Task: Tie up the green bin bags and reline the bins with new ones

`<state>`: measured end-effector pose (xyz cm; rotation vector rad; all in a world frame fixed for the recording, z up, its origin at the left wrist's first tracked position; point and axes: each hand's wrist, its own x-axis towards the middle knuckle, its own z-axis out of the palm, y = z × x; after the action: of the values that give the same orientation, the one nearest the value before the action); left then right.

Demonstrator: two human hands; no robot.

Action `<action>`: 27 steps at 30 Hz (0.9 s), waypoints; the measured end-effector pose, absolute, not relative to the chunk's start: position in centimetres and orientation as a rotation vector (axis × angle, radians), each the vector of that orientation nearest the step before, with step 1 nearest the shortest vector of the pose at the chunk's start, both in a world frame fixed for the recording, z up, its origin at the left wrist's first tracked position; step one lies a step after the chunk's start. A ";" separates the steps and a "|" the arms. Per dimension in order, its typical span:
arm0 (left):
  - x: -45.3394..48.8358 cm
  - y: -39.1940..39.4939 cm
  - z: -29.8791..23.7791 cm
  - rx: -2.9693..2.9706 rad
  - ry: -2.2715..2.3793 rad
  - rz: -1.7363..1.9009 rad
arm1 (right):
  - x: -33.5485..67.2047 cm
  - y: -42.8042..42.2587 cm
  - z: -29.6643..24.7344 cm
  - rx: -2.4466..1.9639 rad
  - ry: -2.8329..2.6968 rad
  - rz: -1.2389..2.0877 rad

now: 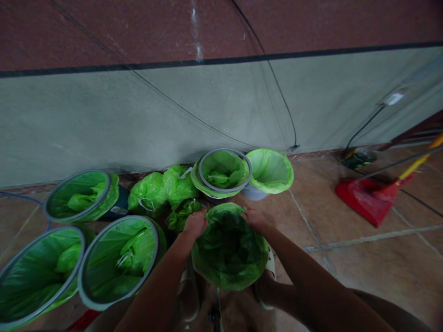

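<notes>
Right in front of me is a bin lined with a green plastic bag (pixel 228 279), its mouth open upward and its inside dark. The bag is folded over the rim and hides the bin's wall. My left hand (pixel 195 223) is closed on the bag at the far left of the rim. On the far right side, my right hand (pixel 254 218) grips the same edge. Just beyond stand a bin with a grey ring (pixel 225 190) around its green liner and a pale bin (pixel 255 194) with a light green liner. Knotted green bags (pixel 148 191) lie to the left.
Three bins with grey rims and green liners, including a near one (pixel 83 288), stand at the left. A red dustpan (pixel 367 198) lies on the tiled floor at the right. Cables hang along the wall (pixel 104 124). My feet flank the held bin.
</notes>
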<state>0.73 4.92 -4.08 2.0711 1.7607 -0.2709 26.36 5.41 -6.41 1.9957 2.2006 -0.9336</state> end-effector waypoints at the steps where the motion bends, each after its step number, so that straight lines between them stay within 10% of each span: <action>1: 0.7 5.0 -3.9 2.078 1.749 -0.292 | 26.5 5.4 -6.4 1.983 2.193 -0.937; 27: 0.2 5.4 -3.6 1.696 1.857 -0.005 | 22.3 7.6 -5.1 1.989 2.290 -0.718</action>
<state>0.18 5.43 -3.61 1.6963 1.8571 -0.0049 22.29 7.57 -5.15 1.9886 2.2905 -0.7185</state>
